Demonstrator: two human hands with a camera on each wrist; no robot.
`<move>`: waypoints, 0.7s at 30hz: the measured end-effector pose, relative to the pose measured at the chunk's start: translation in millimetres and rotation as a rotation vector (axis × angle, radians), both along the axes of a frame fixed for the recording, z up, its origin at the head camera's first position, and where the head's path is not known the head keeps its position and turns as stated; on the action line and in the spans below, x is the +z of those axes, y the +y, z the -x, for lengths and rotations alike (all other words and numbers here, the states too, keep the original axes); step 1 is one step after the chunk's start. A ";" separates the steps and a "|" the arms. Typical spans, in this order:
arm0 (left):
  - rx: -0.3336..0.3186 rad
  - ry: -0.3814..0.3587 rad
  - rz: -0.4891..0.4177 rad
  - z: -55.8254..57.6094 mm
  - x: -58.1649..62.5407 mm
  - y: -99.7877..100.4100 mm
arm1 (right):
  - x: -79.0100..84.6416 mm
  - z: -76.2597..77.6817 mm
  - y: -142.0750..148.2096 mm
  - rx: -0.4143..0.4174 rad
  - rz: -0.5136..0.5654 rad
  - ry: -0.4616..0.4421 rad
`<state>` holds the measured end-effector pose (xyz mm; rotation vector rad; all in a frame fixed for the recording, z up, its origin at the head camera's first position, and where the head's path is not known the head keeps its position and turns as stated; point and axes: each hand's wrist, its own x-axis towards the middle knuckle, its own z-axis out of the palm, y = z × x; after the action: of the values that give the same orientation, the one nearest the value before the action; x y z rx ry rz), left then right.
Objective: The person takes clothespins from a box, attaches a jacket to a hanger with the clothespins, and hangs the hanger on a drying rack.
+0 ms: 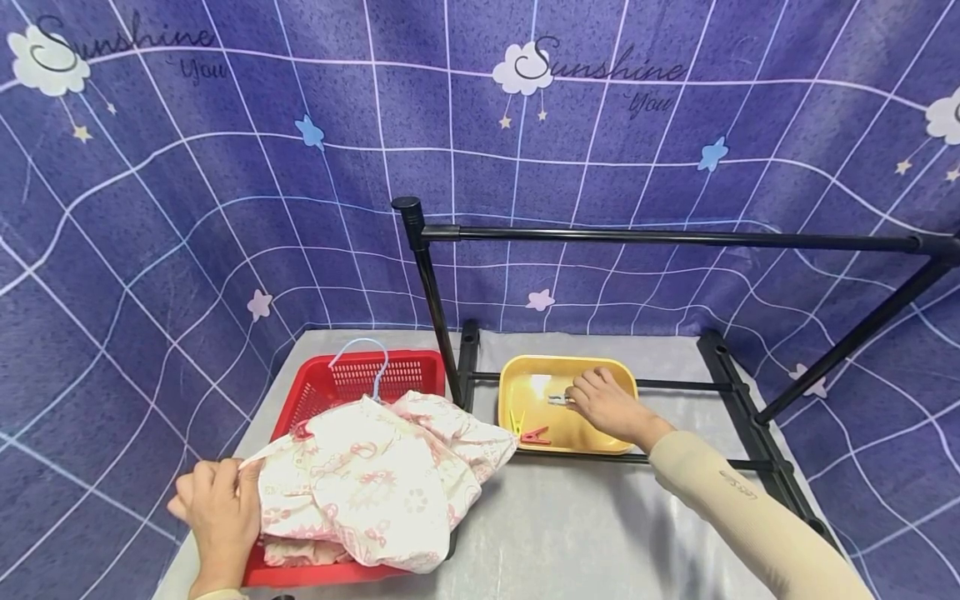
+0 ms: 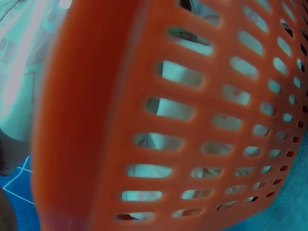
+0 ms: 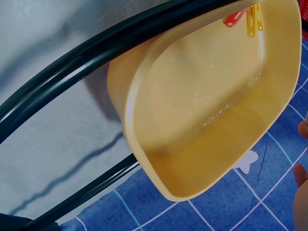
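My left hand [image 1: 221, 508] pinches a thin strip at the left edge of a white garment with a pink print [image 1: 375, 483]. The garment drapes over the red basket [image 1: 288, 408], and a light blue hanger's hook [image 1: 384, 367] rises from behind its top edge. In the left wrist view the slotted basket wall [image 2: 120, 115] fills most of the picture. Over the yellow basin [image 1: 513, 375] my right hand [image 1: 611, 408] pinches a grey clothespin [image 1: 558, 400]. A yellow clothespin [image 1: 517, 422] and a red clothespin [image 1: 535, 436] lie at the basin's near left corner.
A black rack stands on the grey tabletop [image 1: 555, 525], its upper bar [image 1: 660, 238] running above the basin. Its lower rails [image 1: 678, 385] pass the basin, and its left post [image 1: 435, 308] rises beside the basket. A blue patterned curtain [image 1: 480, 167] hangs behind.
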<state>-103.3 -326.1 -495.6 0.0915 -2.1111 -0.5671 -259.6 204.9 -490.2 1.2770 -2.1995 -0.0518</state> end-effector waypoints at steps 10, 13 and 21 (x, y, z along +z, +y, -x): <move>0.003 0.011 -0.002 0.1 -0.4 0.7 | 5.2 -4.0 -1.9 0.010 0.035 -0.083; 0.004 0.007 -0.005 0.0 -1.3 0.3 | 7.6 -5.4 -3.6 0.016 0.048 -0.082; -0.001 0.014 -0.010 0.7 -1.8 -0.1 | 13.7 -9.7 -8.3 0.019 0.063 -0.057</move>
<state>-104.0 -326.2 -497.4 0.0916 -2.0949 -0.5780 -249.9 196.7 -476.5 1.2792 -2.2185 0.0619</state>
